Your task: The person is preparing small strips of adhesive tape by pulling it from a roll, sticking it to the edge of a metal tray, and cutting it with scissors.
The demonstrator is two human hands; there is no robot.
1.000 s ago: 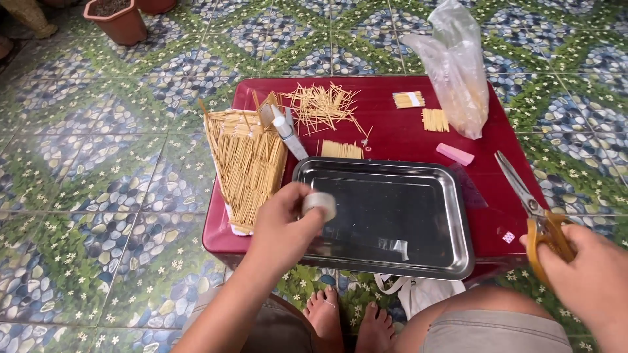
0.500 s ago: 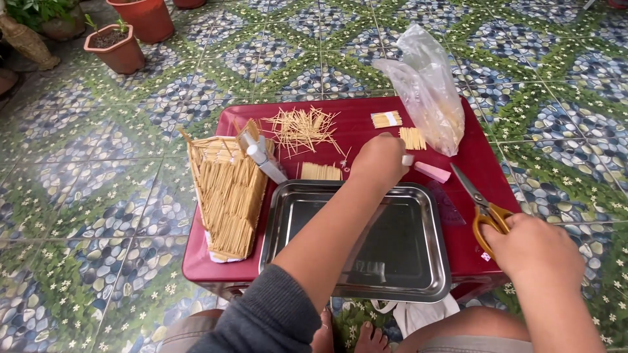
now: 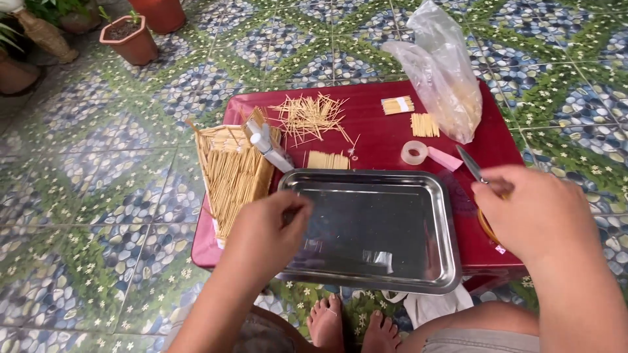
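Right hand [image 3: 536, 212] closed on scissors [image 3: 472, 165], blades out near the tape roll [image 3: 414, 152]; left hand [image 3: 265, 232] loosely curled, apparently empty, over the steel tray [image 3: 418, 274] rim on the red desk [image 3: 373, 131] — a careless reach could likely scatter the toothpick pile [image 3: 311, 117].

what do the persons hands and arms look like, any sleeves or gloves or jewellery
Both hands are bare: no gloves, and no rings, watch or bracelets show on the left hand or the right hand. Both forearms are uncovered as far as the picture shows them; no sleeve is in view here.
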